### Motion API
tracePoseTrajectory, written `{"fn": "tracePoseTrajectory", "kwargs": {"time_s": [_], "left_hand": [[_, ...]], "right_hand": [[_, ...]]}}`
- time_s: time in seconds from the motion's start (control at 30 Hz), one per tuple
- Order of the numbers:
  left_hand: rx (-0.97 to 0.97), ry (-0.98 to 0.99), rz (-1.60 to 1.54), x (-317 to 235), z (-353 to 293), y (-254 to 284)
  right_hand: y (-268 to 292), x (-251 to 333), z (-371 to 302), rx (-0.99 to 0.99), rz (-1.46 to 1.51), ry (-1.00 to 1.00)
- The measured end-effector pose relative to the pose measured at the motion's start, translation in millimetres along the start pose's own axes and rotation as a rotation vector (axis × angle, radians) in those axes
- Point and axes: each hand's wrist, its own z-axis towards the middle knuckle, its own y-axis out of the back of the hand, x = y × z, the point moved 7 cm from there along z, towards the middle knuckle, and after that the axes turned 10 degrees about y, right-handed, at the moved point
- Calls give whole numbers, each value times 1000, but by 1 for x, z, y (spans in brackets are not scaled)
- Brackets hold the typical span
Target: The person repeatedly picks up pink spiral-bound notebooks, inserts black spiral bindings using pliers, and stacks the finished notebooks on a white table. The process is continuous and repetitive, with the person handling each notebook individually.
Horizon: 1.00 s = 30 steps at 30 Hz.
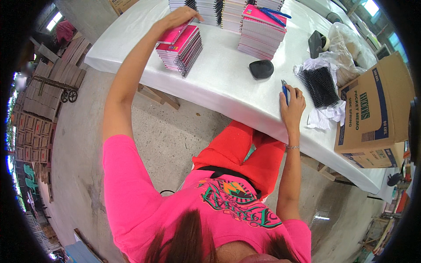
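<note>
L hand (177, 19) reached far out over white table (219, 79), fingers curled round edge of top pink spiral notebook (172, 34), lifting it off a short stack of same notebooks (182, 50) near table's left end. R hand (293, 105) rested at table's near edge, fingers clenched round blue-handled pliers (284, 91), tip pointing up/away. Black rounded object (261, 69) lay on table between the stack & R hand, apart from both. Taller notebook stack (262, 31) behind it w/ blue-handled tool (272, 14) on top; more stacks along far edge. Bundle of black spiral coils (321, 86) on white wrapping just right of R hand. Open cardboard box (372, 109) further right. Person wore pink shirt, red trousers.
</note>
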Motion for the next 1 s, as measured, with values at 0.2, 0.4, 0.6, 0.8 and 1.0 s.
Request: {"fn": "tracePoseTrajectory", "kwargs": {"time_s": [0.2, 0.4, 0.6, 0.8, 1.0], "left_hand": [[-33, -14, -48, -1, -6, -30], [-191, -6, -24, 3, -10, -36], [-167, 116, -32, 6, -9, -36], [-113, 64, -10, 5, -8, -41], [13, 243, 141, -10, -13, -36]], "right_hand": [[0, 2, 0, 24, 33, -14], [1, 4, 0, 22, 48, -22], [1, 3, 0, 30, 56, -35], [0, 2, 1, 37, 72, -49], [1, -2, -1, 18, 45, -46]]}}
